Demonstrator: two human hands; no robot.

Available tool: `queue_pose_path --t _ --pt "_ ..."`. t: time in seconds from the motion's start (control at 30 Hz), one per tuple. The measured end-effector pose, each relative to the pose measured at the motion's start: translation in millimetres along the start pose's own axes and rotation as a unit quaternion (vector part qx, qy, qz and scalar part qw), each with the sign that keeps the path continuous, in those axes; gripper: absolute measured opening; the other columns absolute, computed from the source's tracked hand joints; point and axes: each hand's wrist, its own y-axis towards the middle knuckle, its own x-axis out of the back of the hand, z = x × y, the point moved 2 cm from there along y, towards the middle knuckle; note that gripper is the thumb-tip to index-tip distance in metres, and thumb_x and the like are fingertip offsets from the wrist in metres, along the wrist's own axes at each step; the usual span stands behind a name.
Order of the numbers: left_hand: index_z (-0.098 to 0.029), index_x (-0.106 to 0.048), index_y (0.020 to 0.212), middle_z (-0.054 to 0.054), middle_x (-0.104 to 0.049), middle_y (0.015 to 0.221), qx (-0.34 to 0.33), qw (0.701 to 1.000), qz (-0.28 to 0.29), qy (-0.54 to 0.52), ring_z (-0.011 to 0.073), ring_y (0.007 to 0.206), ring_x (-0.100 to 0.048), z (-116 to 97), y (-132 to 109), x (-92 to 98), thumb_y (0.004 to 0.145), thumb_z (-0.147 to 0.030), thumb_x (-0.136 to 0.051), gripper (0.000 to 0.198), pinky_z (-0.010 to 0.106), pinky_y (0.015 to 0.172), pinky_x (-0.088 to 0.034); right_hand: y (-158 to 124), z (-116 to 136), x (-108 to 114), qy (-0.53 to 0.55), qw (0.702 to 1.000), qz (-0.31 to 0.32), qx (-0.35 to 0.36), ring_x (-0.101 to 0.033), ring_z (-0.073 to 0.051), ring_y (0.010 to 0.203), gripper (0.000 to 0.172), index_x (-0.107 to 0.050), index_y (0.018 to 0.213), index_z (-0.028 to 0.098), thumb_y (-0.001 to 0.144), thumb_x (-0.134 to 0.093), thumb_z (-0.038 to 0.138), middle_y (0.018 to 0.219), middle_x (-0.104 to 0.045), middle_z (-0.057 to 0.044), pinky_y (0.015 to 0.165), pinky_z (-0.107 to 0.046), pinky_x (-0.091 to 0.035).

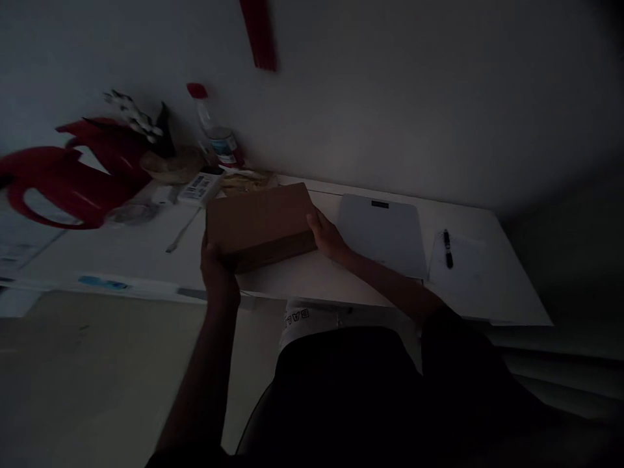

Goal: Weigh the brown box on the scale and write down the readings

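A brown cardboard box (258, 224) rests on the white table (146, 253) in front of me. My left hand (214, 266) grips its near left corner, fingers wrapped against the side. The box's right end is held by my right hand (326, 237), thumb on top and fingers round the edge. The scene is dim.
A white flat scale (383, 234) lies right of the box. Further right, a black pen (447, 248) lies on white paper. A clear bottle with a red cap (214, 130), a red bag (73, 175), a small labelled packet (199, 187) and clutter fill the table's left back.
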Motion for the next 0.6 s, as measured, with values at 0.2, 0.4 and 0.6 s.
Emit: queue_pose_path --t 0.2,0.4,0.6 --pt "-0.020 -0.052 0.138 0.002 -0.058 0.147 0.012 0.998 -0.026 -0.059 0.0246 0.137 -0.052 -30 -5 -10.4 0.085 -0.038 -0.046 0.057 0.044 0.121 -0.042 -12 15 16 -0.006 1.000 -0.004 0.027 -0.037 -0.026 0.151 0.079 -0.030 0.161 0.023 0.098 -0.026 0.070 0.164 -0.036 -0.003 0.127 -0.045 -0.032" --pt "-0.015 -0.054 0.137 0.004 -0.063 0.139 -0.023 0.996 0.010 -0.083 0.0242 0.133 -0.054 -50 -7 -43.4 0.086 -0.036 -0.048 0.055 0.043 0.124 -0.038 -34 27 61 -0.015 0.998 -0.030 0.060 -0.051 -0.028 0.140 0.083 -0.026 0.164 0.022 0.098 -0.022 0.073 0.158 -0.046 -0.006 0.115 -0.044 -0.047" --pt "-0.017 -0.056 0.137 0.006 -0.063 0.139 -0.013 0.990 0.066 -0.126 0.0226 0.133 -0.055 -64 -21 -104.1 0.085 -0.040 -0.052 0.057 0.038 0.119 -0.043 -59 14 116 -0.065 0.989 -0.121 0.051 -0.050 -0.028 0.140 0.082 -0.030 0.162 0.024 0.098 -0.018 0.074 0.152 -0.053 -0.006 0.113 -0.043 -0.048"
